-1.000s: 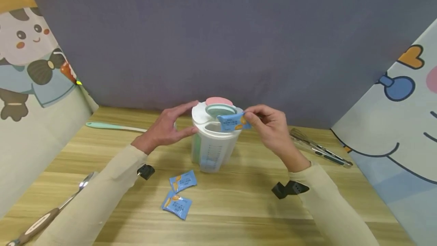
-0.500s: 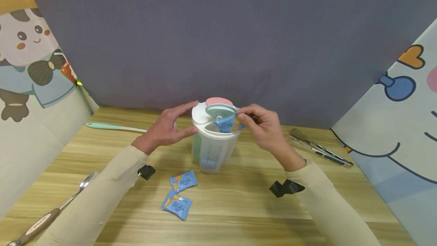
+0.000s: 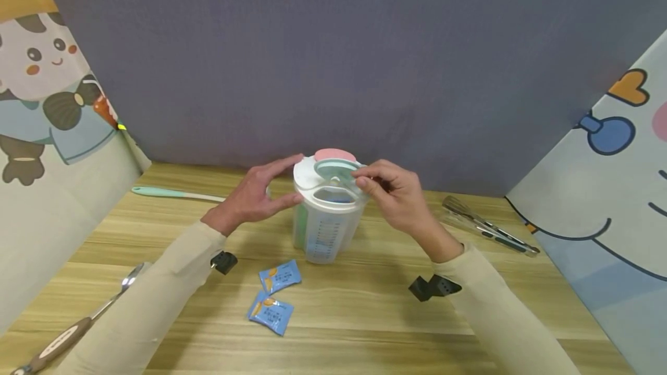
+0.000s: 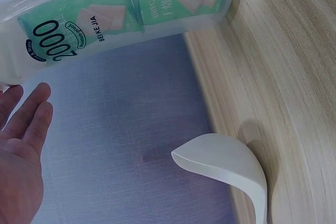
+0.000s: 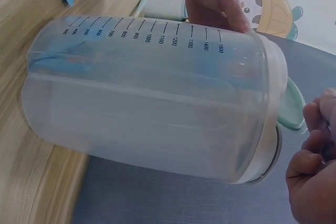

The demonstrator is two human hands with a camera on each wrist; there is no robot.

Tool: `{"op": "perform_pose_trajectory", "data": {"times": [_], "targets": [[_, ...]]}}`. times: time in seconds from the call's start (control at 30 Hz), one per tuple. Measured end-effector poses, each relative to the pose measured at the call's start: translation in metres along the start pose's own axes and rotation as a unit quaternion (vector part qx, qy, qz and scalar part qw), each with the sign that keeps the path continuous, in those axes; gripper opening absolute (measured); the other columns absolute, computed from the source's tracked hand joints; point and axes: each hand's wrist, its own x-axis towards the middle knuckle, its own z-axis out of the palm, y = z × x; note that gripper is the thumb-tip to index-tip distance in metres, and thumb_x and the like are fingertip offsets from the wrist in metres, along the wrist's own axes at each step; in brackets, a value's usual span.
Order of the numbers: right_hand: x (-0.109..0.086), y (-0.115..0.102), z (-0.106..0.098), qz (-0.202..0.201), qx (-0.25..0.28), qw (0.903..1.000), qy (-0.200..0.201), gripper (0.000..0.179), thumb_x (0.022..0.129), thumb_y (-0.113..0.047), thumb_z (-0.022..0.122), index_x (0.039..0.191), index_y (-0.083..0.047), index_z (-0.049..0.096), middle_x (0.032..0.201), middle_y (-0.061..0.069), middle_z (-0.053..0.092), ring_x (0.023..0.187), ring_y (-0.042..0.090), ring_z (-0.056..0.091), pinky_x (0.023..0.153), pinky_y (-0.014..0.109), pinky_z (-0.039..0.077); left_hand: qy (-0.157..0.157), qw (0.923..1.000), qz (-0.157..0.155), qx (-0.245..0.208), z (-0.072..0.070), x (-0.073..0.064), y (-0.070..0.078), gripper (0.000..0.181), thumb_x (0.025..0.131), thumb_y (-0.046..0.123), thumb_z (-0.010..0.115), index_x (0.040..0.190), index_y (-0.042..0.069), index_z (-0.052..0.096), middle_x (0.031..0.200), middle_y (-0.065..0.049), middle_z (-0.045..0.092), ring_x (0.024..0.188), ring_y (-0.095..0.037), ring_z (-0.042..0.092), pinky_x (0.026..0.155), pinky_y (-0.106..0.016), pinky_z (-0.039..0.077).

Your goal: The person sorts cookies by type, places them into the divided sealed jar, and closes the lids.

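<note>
A clear plastic storage jar (image 3: pixel 333 230) with measuring marks stands upright, its white lid (image 3: pixel 306 176) bearing a pink flap and a raised mint-green flap (image 3: pixel 333 169). Blue wrapping (image 3: pixel 341 198) shows through the opening under the green flap. My left hand (image 3: pixel 255 190) touches the lid's left edge with thumb and forefinger, both nearly straight. At the green flap's right edge, my right hand (image 3: pixel 393 195) has thumb and forefinger tips close together, the other fingers curled, with no packet visible in it. Whether those tips touch the flap is unclear. Blue snack packets (image 3: pixel 280 275) lie in front of the jar.
A white ladle (image 4: pixel 226 161) with a mint handle (image 3: pixel 156 191) lies to the left. Nearer at left is a metal spoon with a brown handle (image 3: pixel 62 340). Metal tongs (image 3: pixel 490 227) lie at the right. A grey panel (image 3: pixel 333 57) stands behind the wooden table.
My right hand has moved left to the jar's opening and let go of the blue packet, which is now inside the jar. The left hand has stayed still.
</note>
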Motion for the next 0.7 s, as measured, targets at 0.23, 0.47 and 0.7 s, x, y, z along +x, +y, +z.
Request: {"op": "perform_pose_trajectory", "data": {"times": [0.23,0.47,0.7], "targets": [[-0.004,0.002,-0.004,0.020,-0.012,0.9991,0.035,0.021,0.091,-0.014,0.063,0.091,0.006,0.069,0.078,0.006,0.062,0.051,0.010,0.037,0.042,0.022,0.029,-0.001,1.0000,0.001,-0.001,0.000,0.001,0.000,0.074,0.086,0.046,0.066,0.143,0.007,0.041,0.142,-0.010,0.045,0.129,-0.026,0.041,0.105,-0.046,0.034],[-0.005,0.007,-0.008,0.056,-0.002,0.9951,0.082,0.014,0.089,-0.002,0.063,0.096,0.009,0.069,0.086,0.013,0.063,0.069,0.017,0.055,0.054,0.019,0.046,0.002,1.0000,0.000,-0.006,0.001,0.000,0.000,0.075,0.086,0.049,0.065,0.143,0.007,0.041,0.142,-0.009,0.045,0.129,-0.025,0.041,0.105,-0.045,0.033],[0.002,-0.004,0.002,0.100,-0.014,0.9887,0.112,0.012,0.085,0.015,0.059,0.096,0.016,0.065,0.091,0.026,0.063,0.077,0.008,0.054,0.062,0.016,0.047,0.001,0.9999,-0.008,-0.006,0.000,0.000,0.002,0.075,0.086,0.049,0.066,0.143,0.007,0.041,0.142,-0.008,0.044,0.129,-0.025,0.040,0.106,-0.046,0.033]]}}
